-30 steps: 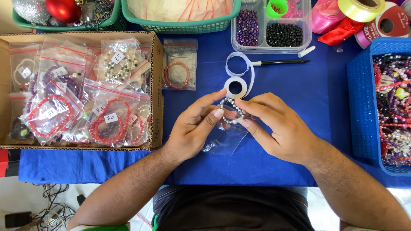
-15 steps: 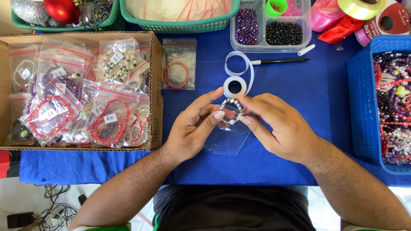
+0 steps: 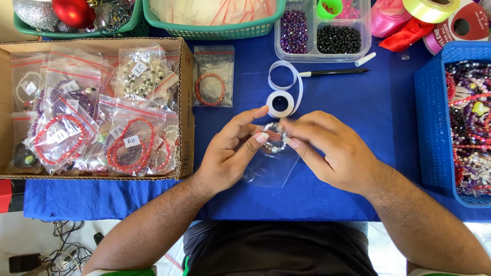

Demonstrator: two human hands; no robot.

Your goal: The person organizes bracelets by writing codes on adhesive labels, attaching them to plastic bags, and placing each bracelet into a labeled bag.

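Carefully, because your left hand (image 3: 230, 151) and right hand (image 3: 327, 151) pinch the bead bracelet (image 3: 272, 138) over the clear bag (image 3: 271, 171), it may slip and miss the opening.

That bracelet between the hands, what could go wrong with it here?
The bracelet is pinched only by fingertips of the left hand and right hand, so it might slip or snap and scatter beads. The clear bag beneath lies loose and could slide. The tape roll sits close enough to get knocked.
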